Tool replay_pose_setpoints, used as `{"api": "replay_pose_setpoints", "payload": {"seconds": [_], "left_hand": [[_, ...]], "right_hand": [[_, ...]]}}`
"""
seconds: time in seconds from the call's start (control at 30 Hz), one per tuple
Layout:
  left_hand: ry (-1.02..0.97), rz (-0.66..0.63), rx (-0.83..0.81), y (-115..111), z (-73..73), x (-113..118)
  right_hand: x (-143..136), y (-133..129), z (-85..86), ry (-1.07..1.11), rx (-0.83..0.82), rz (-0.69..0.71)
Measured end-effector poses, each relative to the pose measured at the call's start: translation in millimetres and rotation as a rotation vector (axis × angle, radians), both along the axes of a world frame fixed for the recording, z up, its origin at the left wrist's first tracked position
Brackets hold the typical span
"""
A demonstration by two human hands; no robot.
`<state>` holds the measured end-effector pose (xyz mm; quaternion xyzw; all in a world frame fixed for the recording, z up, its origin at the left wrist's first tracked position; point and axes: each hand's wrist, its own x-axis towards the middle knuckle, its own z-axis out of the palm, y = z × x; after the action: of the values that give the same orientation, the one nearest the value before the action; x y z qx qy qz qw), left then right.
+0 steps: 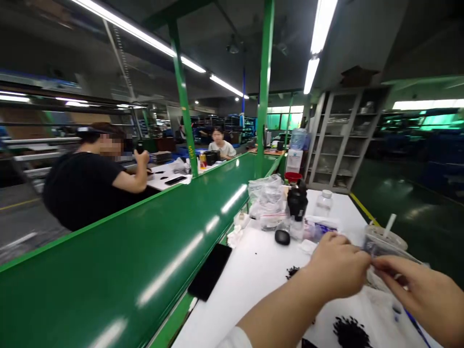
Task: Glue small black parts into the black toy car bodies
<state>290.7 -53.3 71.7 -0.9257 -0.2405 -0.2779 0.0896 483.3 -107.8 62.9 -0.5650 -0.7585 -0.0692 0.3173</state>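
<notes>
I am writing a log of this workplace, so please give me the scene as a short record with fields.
Surface: white table beside a green conveyor
Left hand: closed on clear plastic
Right hand: closed on the same plastic, fingertips near the left hand's
Loose parts: small black pieces in a pile near the hands, another pile partly behind the left forearm
Further along table: black bottle, clear jar
Across conveyor: person in dark top
</notes>
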Motion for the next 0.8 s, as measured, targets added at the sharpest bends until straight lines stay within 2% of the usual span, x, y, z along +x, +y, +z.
{"api": "replay_pose_setpoints", "payload": {"seconds": [0.13, 0.3, 0.4, 0.53, 0.67, 0.73, 0.8], "left_hand": [[0.030, 0.033, -0.095, 4.2, -4.3, -11.2], [0.034, 0.095, -0.169, 4.0, -2.9, -12.9], [0.053, 0.062, -0.200, 3.1, 2.0, -15.6], [0.151, 0.001, -0.399, 3.6, 7.8, -14.3], [0.184, 0.112, -0.516, 3.7, 5.7, -7.2], [0.223, 0.101, -0.540, 1.7, 5.6, -4.0], [0.293, 0.038, -0.563, 0.1, 8.0, 0.9]], "right_hand": [[-5.9, 9.4, 1.5, -0.010, -0.093, 0.075], [-17.0, 15.6, 8.6, -0.062, -0.166, 0.133], [-14.6, 12.7, 13.1, -0.102, -0.249, 0.120], [-10.8, 4.5, 19.2, -0.140, -0.364, 0.059], [-17.2, -4.5, 25.6, -0.064, -0.476, 0.086], [-22.4, -8.0, 30.6, 0.007, -0.482, 0.130], [-24.5, -10.6, 36.1, 0.071, -0.475, 0.171]]}}
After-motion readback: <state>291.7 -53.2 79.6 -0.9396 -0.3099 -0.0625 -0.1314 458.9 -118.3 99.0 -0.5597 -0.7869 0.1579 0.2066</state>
